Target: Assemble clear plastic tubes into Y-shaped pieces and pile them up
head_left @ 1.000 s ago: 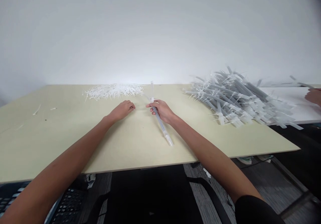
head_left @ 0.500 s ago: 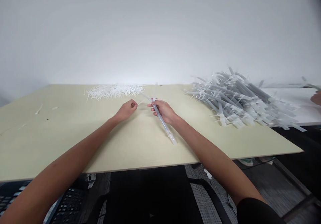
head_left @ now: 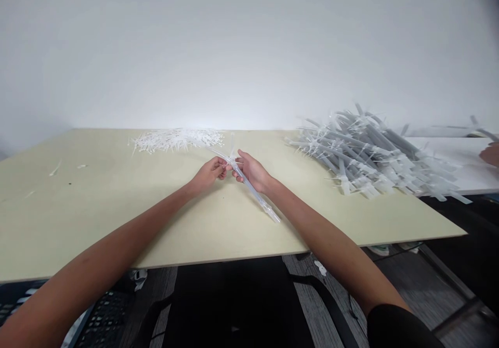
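My right hand (head_left: 254, 171) is closed around the upper part of a translucent grey plastic tube (head_left: 255, 194), which slants down toward the table's front edge. White ties are fastened near both ends, and clear flat strips stick out at the top. Close against its upper end, my left hand (head_left: 212, 173) pinches a thin white cable tie, mostly hidden by the fingers. Behind my left hand lies a loose pile of white cable ties (head_left: 177, 140).
A large heap of similar grey tubes (head_left: 370, 153) covers the right side of the wooden table (head_left: 187, 233). Some loose ties (head_left: 55, 169) lie at the left. At the far right, another person's hand (head_left: 490, 154) holds a grey tube. A dark basket (head_left: 105, 319) stands below the table.
My left hand has moved right, bringing the cable tie up to the tube's upper end. My right hand still holds the tube, which has tilted slightly.
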The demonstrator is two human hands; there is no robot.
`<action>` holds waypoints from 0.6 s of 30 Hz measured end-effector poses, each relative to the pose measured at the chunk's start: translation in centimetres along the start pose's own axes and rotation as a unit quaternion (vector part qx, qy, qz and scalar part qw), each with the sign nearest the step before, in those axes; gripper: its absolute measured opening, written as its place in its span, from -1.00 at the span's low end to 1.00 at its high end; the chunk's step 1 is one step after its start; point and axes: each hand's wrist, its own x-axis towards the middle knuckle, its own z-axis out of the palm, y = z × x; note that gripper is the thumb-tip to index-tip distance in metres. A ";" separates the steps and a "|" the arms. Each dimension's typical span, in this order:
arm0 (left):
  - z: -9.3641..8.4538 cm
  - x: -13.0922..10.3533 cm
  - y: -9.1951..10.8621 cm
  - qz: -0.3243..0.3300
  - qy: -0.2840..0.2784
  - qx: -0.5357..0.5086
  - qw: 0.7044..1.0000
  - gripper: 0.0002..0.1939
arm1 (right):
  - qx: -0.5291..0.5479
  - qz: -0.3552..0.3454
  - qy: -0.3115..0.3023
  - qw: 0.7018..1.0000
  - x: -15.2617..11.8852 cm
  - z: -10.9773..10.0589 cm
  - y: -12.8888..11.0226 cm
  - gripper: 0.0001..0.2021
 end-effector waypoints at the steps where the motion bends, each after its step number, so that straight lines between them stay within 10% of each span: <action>1: -0.2 0.0 -0.1 0.008 0.004 0.029 1.000 -0.76 | 0.001 0.011 0.003 1.000 0.0 0.0 0.0 -0.63; 6: -1.0 0.0 -0.6 0.020 0.030 0.129 0.991 -0.73 | -0.015 0.051 0.046 0.998 0.0 0.0 -0.2 -0.57; 18: -0.3 -0.6 1.8 -0.036 0.004 -0.087 0.996 -0.75 | -0.032 -0.065 0.032 0.997 0.1 -0.1 0.0 -0.63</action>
